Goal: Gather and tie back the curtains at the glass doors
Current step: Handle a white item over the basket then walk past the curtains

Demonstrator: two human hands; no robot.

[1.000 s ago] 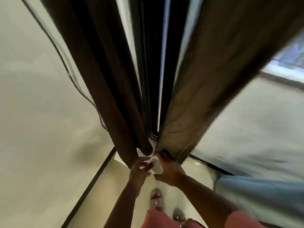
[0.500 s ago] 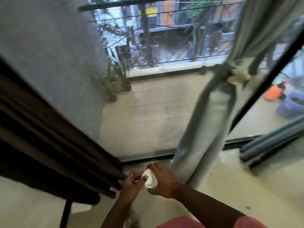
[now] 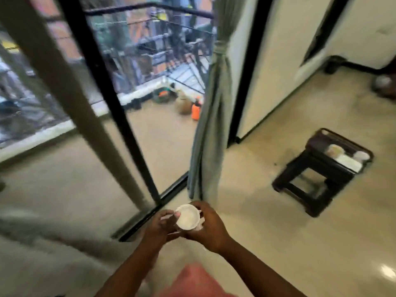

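I had swung from the brown drapes toward the tied grey curtain; below it, both hands, left hand and right hand, still gripped the white tieback, so another tie seemed next.

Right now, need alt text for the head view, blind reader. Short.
Two hands meet low in the frame: the right hand grips a small white round object while the left hand pinches its edge. Beyond them a grey-green curtain, already tied near the top, hangs beside the black-framed glass door. A dark stool stands on the floor to the right.
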